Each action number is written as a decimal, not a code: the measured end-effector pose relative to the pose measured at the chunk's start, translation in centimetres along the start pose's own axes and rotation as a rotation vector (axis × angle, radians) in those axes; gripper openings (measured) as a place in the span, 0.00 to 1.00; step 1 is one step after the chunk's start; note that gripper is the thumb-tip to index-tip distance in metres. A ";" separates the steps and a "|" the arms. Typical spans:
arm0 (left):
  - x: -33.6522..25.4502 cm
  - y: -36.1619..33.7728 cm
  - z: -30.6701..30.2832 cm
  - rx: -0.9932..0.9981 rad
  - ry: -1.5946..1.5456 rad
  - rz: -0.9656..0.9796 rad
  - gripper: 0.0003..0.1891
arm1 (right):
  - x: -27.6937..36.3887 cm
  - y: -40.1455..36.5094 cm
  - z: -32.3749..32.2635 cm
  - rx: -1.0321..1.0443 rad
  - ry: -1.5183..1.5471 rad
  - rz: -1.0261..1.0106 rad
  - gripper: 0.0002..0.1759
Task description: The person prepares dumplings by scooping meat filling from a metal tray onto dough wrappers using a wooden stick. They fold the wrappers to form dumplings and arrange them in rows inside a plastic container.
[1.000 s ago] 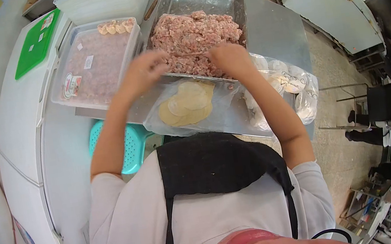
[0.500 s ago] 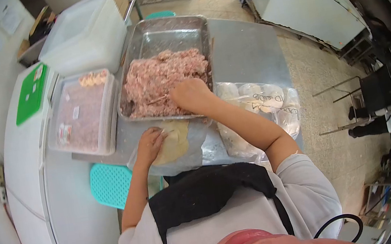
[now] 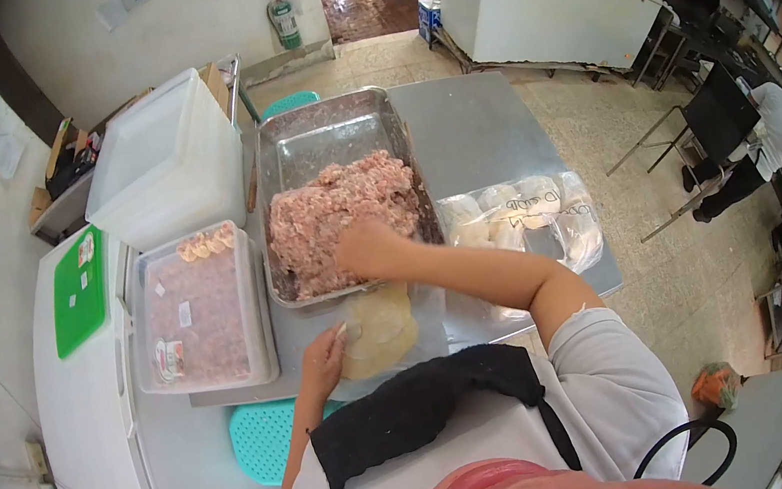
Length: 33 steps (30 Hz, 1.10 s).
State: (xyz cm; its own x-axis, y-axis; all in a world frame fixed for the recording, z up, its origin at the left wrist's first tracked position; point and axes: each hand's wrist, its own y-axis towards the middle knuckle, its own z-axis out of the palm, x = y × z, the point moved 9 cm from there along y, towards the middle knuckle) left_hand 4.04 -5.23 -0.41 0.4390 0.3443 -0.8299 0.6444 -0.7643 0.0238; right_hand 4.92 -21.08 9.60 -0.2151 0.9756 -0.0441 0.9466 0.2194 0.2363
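My right hand (image 3: 367,250) is closed, knuckles up and slightly blurred, at the near side of the ground meat (image 3: 335,207). Its fingers are hidden, so what it holds does not show. The pink meat is heaped in a deep metal tray (image 3: 330,137). Just in front of the tray lie thin, pale yellow dough rounds (image 3: 379,332), overlapping on a clear plastic sheet (image 3: 430,335). At their left edge my left hand (image 3: 325,358) has thumb and fingers pinched on a dough round.
A lidded plastic box of meat (image 3: 205,318) stands left of the tray, with a stack of clear bins (image 3: 161,157) behind it. Bagged pale rounds (image 3: 519,220) lie on the right. A green lid (image 3: 80,291) rests on the white freezer. A person (image 3: 779,131) bends at far right.
The view has tilted up, showing more of the far wall. My right hand has drawn slightly left and nearer over the meat; my left fingers have gone from lying on the dough to its edge.
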 end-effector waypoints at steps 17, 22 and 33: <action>4.2 0.3 -1.7 0.193 -0.150 -0.039 0.11 | 1.9 1.9 2.0 0.223 -0.115 0.152 0.09; -0.2 -1.5 -1.5 0.072 0.196 0.396 0.15 | 3.9 -0.4 2.1 0.063 0.083 0.175 0.12; -0.2 0.7 -3.1 -0.047 0.107 0.285 0.14 | 0.5 1.1 3.1 0.132 0.136 0.157 0.13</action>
State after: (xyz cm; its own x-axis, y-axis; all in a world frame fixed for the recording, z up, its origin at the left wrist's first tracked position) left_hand 6.36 -4.14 1.49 0.6681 0.1769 -0.7227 0.5131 -0.8130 0.2753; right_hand 6.60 -20.29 6.83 -0.0851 0.9896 0.1163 0.9922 0.0736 0.1004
